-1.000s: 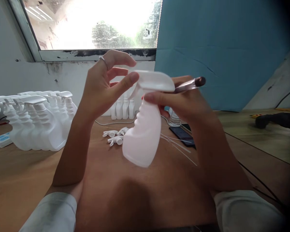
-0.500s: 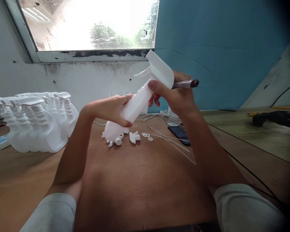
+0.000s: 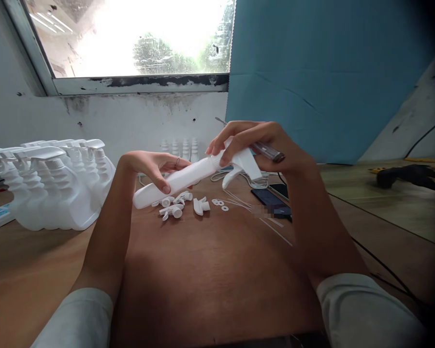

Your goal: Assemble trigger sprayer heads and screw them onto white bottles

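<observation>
A white spray bottle (image 3: 192, 176) lies nearly level in the air above the table, its base to the left and its trigger head (image 3: 247, 164) at the right end. My left hand (image 3: 154, 166) is wrapped round the lower body, thumb on the near side. At the neck, the fingers of my right hand (image 3: 271, 140) grip the bottle beside the trigger head. A dark-ended, see-through pen-like tool (image 3: 268, 151) is also tucked in my right hand. Loose white trigger heads (image 3: 172, 211) lie below the bottle, with one more (image 3: 201, 206) to their right.
Assembled white spray bottles (image 3: 58, 193) stand in rows at the left. White rings (image 3: 224, 208), thin tubes (image 3: 275, 231), a phone (image 3: 270, 200) and a coiled cable (image 3: 217, 177) lie on the table (image 3: 210, 275). A black tool (image 3: 409, 178) is far right.
The bottle has tipped from a steep slant to nearly level, and its head has come down and turned so the trigger points downward. My right hand has shifted its grip over the neck.
</observation>
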`<state>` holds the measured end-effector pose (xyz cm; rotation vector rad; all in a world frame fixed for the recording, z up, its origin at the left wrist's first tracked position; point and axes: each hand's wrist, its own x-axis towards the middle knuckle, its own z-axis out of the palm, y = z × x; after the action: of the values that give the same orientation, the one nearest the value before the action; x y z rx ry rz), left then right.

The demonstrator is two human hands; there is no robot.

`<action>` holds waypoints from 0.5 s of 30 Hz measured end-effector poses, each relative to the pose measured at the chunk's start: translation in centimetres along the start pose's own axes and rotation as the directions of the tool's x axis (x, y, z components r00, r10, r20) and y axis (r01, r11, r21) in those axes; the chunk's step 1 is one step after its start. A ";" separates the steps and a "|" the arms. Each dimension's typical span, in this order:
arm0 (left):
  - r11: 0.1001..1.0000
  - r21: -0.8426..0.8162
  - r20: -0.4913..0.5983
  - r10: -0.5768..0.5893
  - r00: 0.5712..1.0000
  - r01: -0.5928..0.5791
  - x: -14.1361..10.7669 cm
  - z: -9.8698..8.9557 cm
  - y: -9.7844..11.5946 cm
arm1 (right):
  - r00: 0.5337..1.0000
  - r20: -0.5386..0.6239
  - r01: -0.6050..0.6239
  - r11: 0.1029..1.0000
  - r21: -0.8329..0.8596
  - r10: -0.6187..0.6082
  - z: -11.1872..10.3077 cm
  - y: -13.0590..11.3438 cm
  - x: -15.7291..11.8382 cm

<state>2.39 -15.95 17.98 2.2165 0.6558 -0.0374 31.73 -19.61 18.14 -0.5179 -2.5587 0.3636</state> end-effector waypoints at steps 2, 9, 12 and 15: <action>1.000 -0.014 0.030 0.020 0.999 -0.019 0.5 -0.2 -0.3 | 0.997 -0.055 0.053 0.998 -0.024 -0.055 -0.1 0.1 -0.2; 0.990 -0.144 0.122 0.023 0.992 -0.005 2.1 -0.1 -0.5 | 0.994 -0.043 0.095 0.995 -0.025 -0.096 -0.8 0.1 -0.7; 0.985 -0.172 0.159 0.042 0.986 -0.014 2.5 0.0 -0.5 | 0.999 -0.024 0.039 0.999 -0.031 -0.040 -0.9 0.2 -0.7; 0.984 -0.175 0.165 0.046 0.985 -0.017 2.6 -0.1 -0.6 | 1.000 -0.012 0.012 0.999 -0.035 -0.012 -1.1 0.3 -0.8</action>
<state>4.35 -14.43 16.98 2.0296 0.5104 -0.1450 32.98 -19.53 18.64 -0.5155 -2.5595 0.3110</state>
